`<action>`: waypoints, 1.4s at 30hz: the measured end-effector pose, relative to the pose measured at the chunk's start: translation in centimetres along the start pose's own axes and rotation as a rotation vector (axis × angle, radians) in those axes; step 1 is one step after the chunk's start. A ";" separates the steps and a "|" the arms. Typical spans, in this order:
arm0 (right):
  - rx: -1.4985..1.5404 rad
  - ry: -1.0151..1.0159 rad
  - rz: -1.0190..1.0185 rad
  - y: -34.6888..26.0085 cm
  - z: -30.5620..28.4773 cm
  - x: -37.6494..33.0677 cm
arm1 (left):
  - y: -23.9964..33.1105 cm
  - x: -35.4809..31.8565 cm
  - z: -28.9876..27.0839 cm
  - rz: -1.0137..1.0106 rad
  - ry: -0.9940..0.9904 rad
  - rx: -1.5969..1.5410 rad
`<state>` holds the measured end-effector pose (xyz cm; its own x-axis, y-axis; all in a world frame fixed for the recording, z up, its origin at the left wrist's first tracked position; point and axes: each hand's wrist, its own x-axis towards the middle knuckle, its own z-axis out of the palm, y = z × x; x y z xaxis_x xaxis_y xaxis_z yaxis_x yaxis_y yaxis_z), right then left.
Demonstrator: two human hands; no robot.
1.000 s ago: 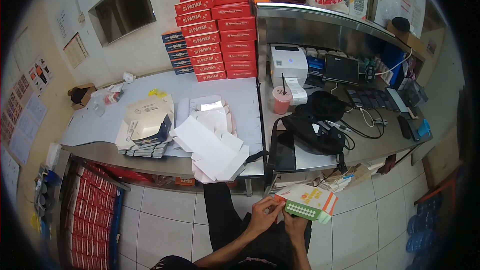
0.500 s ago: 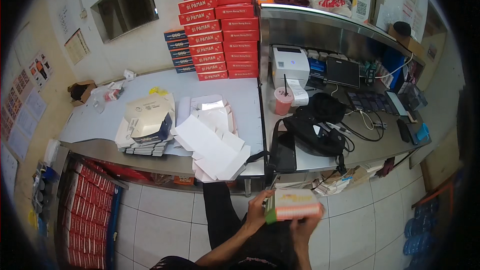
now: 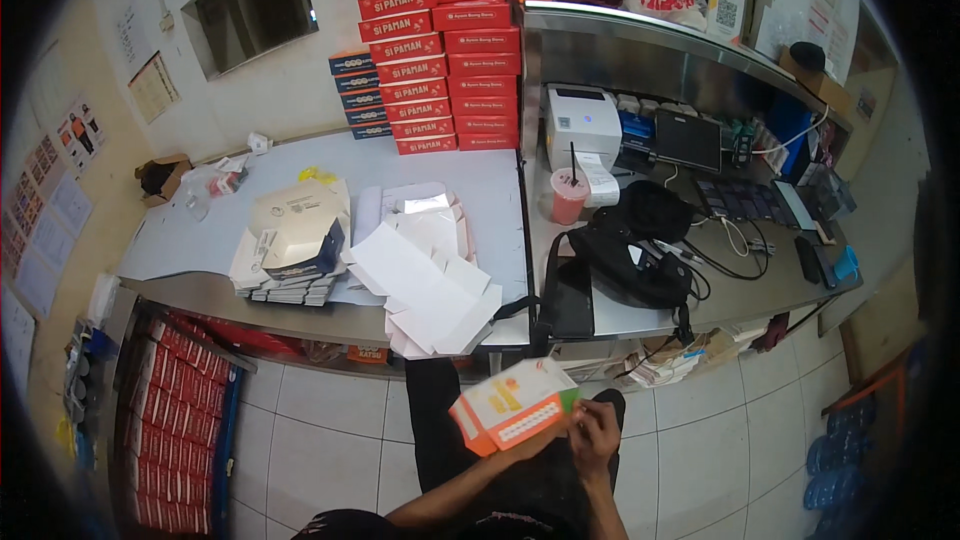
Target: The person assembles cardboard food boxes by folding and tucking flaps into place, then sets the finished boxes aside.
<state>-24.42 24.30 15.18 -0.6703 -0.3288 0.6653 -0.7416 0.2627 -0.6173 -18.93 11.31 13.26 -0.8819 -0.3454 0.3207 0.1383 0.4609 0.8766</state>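
Note:
Above my lap I hold a white, orange and green cardboard box [image 3: 514, 398], tilted, with its green end toward the right. My left hand [image 3: 532, 446] supports it from the near underside, its fingers mostly hidden by the box. At the green end, the bent fingers of my right hand [image 3: 596, 430] pinch the box's edge. On the counter just beyond lies a loose pile of flat white cardboard pieces [image 3: 425, 285]. Left of that pile, an open cream and dark-blue box [image 3: 305, 245] rests on a stack of flattened cartons [image 3: 290, 290].
Tall stacks of red boxes [image 3: 415, 70] stand at the back of the counter, beside smaller dark-blue boxes [image 3: 360, 95]. Rightward are a label printer [image 3: 583, 128], a pink drink cup [image 3: 570, 198] and a black bag [image 3: 635, 265]. A rack of red boxes [image 3: 178, 420] stands at lower left.
The box has moved left and turned, so its green end now points right instead of left. My left hand has gone under it, and my right hand has shifted to the green end.

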 end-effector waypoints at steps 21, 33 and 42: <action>0.319 0.010 0.334 -1.5 1.1 2.0 | -2.9 -1.9 -1.1 0.161 0.037 0.197; 0.320 0.005 0.364 -0.4 1.6 1.3 | -2.4 -2.0 -0.1 0.171 0.099 0.112; 0.803 -0.089 0.788 4.8 -1.5 -1.2 | 1.3 -0.7 -6.7 0.074 0.486 0.169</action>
<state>-27.25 27.33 12.07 -0.9152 -0.4009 -0.0417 0.1417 -0.2233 -0.9644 -15.16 6.69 16.57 -0.5564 -0.6281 0.5440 0.0819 0.6100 0.7881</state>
